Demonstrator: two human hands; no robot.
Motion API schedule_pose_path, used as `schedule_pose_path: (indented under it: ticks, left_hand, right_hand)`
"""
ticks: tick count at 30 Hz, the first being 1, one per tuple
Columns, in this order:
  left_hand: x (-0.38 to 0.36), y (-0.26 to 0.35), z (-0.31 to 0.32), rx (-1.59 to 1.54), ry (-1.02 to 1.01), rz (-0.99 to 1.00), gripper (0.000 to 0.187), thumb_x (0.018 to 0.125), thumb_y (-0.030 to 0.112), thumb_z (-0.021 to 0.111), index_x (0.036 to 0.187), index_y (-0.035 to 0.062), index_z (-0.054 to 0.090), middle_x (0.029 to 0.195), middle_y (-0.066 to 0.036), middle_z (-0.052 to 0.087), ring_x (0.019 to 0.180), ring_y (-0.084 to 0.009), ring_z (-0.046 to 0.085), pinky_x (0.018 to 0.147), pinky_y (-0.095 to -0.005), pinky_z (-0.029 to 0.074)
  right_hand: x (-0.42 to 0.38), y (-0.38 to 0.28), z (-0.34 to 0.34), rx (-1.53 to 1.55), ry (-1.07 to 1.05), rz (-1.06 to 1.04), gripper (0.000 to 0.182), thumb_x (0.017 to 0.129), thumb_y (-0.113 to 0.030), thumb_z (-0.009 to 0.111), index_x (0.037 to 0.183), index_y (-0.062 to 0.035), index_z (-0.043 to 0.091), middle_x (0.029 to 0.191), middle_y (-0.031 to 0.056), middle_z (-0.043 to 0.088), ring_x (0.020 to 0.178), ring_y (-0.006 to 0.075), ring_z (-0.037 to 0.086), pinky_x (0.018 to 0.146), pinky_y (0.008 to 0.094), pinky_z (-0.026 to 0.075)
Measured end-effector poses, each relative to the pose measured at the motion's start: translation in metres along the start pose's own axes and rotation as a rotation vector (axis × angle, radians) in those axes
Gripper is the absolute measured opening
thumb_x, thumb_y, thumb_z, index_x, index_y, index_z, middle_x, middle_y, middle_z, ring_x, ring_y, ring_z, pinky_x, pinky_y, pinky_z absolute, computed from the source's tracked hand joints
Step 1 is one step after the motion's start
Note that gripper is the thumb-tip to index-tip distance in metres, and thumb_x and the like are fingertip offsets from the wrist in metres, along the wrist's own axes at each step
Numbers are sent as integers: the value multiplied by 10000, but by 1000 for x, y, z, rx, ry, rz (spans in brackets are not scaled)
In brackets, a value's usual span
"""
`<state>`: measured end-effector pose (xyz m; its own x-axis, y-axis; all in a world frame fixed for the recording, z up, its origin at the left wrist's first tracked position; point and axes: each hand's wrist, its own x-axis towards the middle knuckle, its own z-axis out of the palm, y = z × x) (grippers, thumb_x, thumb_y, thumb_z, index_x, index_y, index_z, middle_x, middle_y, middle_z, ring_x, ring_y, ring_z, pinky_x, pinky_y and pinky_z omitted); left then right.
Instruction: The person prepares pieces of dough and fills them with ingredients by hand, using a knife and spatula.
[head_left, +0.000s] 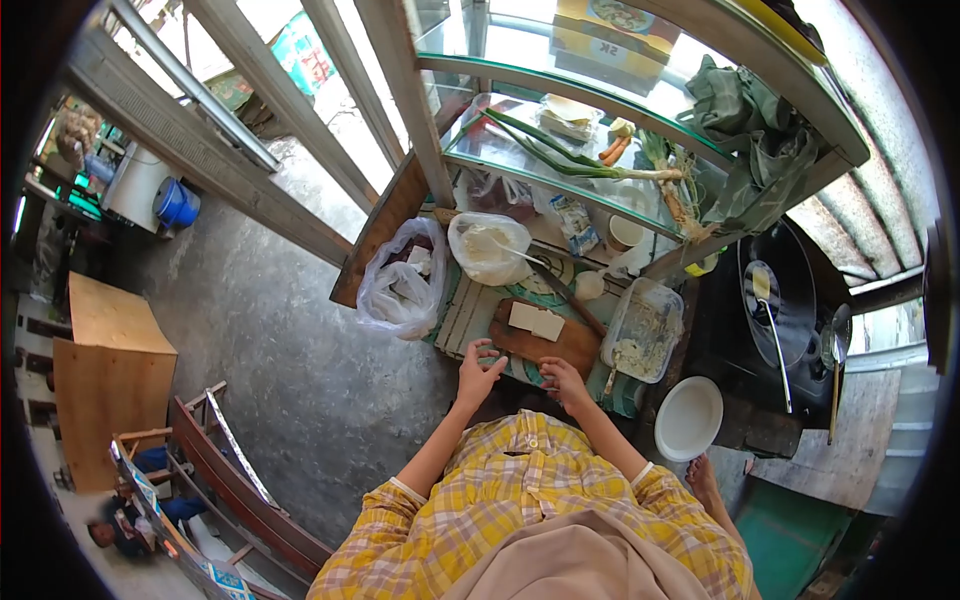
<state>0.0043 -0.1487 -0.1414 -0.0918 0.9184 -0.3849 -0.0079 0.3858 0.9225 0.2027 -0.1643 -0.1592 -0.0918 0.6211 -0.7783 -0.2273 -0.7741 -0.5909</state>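
Observation:
A block of white tofu (536,321), with a line across it, lies on a wooden cutting board (575,347). My left hand (482,370) hovers by the board's near left corner, fingers spread and holding nothing. Close to the board's near edge is my right hand (565,382), its fingers apart and likewise without anything in them. Beyond the board a knife (568,295) lies slanted, its dark handle toward the right. To the right sits a clear plastic container (648,325) with pale batter or crumbs and a utensil handle at its near corner.
Plastic bags, one with white pieces (400,290) and one with white powder (490,248), stand left of the board. A white bowl (688,418) is at right, near a wok (775,300) with a ladle. Scallions (600,170) lie on a glass shelf. Someone sits at lower left.

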Motion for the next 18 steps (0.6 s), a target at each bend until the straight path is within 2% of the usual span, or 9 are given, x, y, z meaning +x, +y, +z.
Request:
schedule_pose_path:
  ticks: [3,6,9,12,14,16,18]
  left_hand:
    - [10,-1,0,-3,-147,-132,253,863,148,617,1082,47,543,960,-54,590,723,-116,618,596,-223,494]
    - [18,0,7,36,-236,-138,231,876,158,599,1076,54,549,961,-45,594,733,-116,616,599,-223,488]
    - [26,-1,15,84,-308,-108,219,888,167,582,1073,54,549,952,-38,599,741,-114,612,606,-228,484]
    - [31,7,28,97,-370,-138,214,888,164,580,1070,58,550,936,-33,602,738,-109,605,613,-230,473]
    - [36,7,35,105,-419,-123,206,890,166,577,1065,60,553,929,-29,603,734,-106,602,612,-230,464]
    - [40,6,44,124,-462,-108,199,893,166,573,1060,61,555,926,-26,603,733,-104,601,612,-229,455]
    - [44,5,52,155,-492,-94,193,895,165,568,1056,60,557,928,-23,603,732,-103,600,611,-227,447]
  right_hand:
    - [-6,16,-13,-178,-2,-83,260,857,-238,572,1104,-156,575,885,-19,568,639,94,539,559,246,399]
    - [-13,40,-39,-222,44,-88,263,859,-247,573,1105,-155,579,897,-13,575,625,87,538,555,236,396]
    - [-34,64,-66,-11,199,50,286,854,-246,553,1116,-134,567,932,14,588,664,129,552,595,287,408]
    - [-50,109,-101,495,387,80,405,800,-409,580,1140,-193,541,938,10,577,719,166,535,602,357,410]
    - [-62,126,-124,691,642,111,508,759,-460,555,1162,-160,477,949,38,543,690,208,528,580,365,401]
    - [-72,136,-143,921,952,8,535,721,-513,539,1121,-168,458,946,31,494,674,209,505,584,367,397]
    - [-85,125,-159,1080,1148,-53,524,747,-529,562,1101,-163,441,955,29,454,664,198,515,546,346,395]
